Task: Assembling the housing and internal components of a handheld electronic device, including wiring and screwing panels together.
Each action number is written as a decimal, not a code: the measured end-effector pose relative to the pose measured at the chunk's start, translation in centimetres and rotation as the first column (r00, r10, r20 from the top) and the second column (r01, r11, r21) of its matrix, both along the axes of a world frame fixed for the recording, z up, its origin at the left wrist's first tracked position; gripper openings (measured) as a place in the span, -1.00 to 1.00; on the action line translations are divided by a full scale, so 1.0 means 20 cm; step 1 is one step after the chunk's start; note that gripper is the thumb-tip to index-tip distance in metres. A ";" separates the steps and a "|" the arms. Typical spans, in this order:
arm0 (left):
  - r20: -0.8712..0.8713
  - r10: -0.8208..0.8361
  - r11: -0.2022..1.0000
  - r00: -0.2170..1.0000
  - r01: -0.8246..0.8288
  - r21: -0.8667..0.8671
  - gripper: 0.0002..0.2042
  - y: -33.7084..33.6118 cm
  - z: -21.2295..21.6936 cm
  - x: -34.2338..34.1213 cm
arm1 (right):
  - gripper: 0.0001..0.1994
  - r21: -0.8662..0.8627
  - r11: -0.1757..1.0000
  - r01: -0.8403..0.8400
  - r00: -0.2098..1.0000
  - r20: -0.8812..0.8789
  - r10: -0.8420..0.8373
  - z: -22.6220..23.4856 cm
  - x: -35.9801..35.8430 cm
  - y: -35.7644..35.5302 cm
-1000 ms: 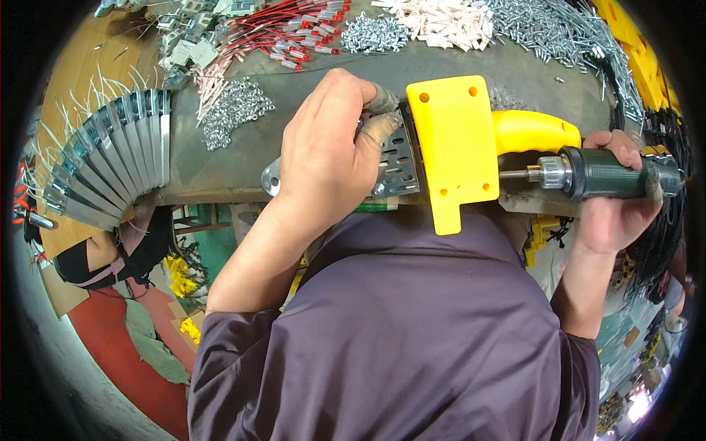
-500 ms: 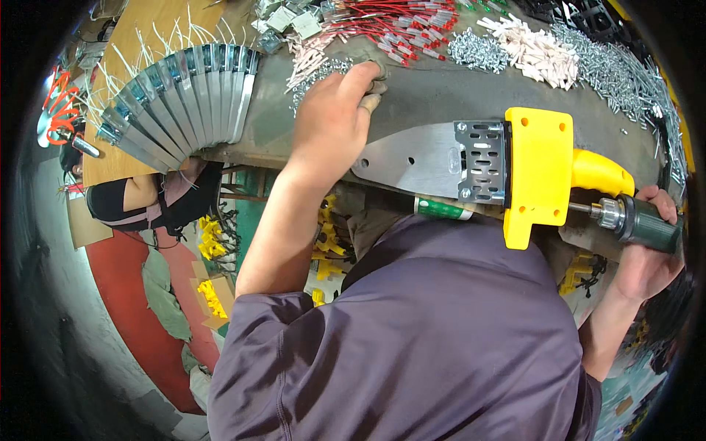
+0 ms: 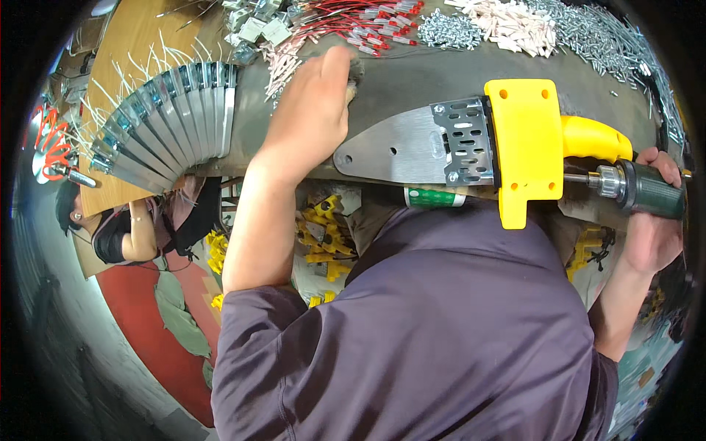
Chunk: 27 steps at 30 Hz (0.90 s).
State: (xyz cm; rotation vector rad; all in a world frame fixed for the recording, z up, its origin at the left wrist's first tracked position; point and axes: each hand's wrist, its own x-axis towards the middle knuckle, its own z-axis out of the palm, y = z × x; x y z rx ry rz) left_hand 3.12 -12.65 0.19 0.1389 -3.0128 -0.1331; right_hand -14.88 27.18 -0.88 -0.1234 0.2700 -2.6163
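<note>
My left hand (image 3: pixel 309 106) reaches over the bench with its fingers curled downward, closed; the fingertips are partly hidden, with a grey patch about them, and what they hold does not show. Beside it lies a pipe welding iron (image 3: pixel 397 151) with a tapered metal plate, a slotted metal guard (image 3: pixel 468 140) and a yellow plastic housing (image 3: pixel 523 143) with a yellow handle (image 3: pixel 596 138). My right hand (image 3: pixel 657 228) is wrapped around a dark green power screwdriver (image 3: pixel 651 189). Its metal chuck and shaft point left, the tip running behind the yellow housing.
Metal plates (image 3: pixel 165 121) with white wires fan out at the left. Along the back lie pale sleeves (image 3: pixel 283 66), red-tipped wires (image 3: pixel 379 29), small metal fasteners (image 3: pixel 448 31), white sleeves (image 3: pixel 511 26) and screws (image 3: pixel 603 44). Another person (image 3: pixel 121 228) is at the left; yellow parts (image 3: pixel 323 235) sit below the bench.
The whole view has shifted, so the bench sits higher and further left in the picture. Both hands keep about the same places beside the welding iron. The other person's head now shows.
</note>
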 end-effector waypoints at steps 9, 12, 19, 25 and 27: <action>-0.211 -0.144 0.541 0.967 0.256 0.801 -0.74 0.50 -0.01 0.05 | -0.66 -0.002 1.000 -0.005 1.000 0.019 0.005 -0.02 -0.02 0.02; -0.210 -0.127 0.643 0.969 0.242 0.727 -0.73 0.51 -0.07 0.08 | -0.64 -0.004 1.000 0.002 1.000 0.011 -0.001 -0.02 -0.01 0.01; -0.417 -0.173 0.778 0.892 0.384 0.498 -0.70 0.53 -0.10 0.06 | -0.68 0.019 1.000 0.025 0.999 0.048 -0.025 -0.02 -0.02 0.02; -0.469 -0.238 0.802 0.851 0.444 0.399 -0.74 0.53 -0.12 0.04 | -0.70 -0.018 1.000 -0.015 1.000 0.020 0.015 -0.02 -0.02 0.01; -0.469 -0.241 0.804 0.850 0.445 0.393 -0.73 0.52 -0.13 0.04 | -0.69 -0.002 1.000 0.004 1.000 0.014 -0.004 -0.02 -0.02 0.01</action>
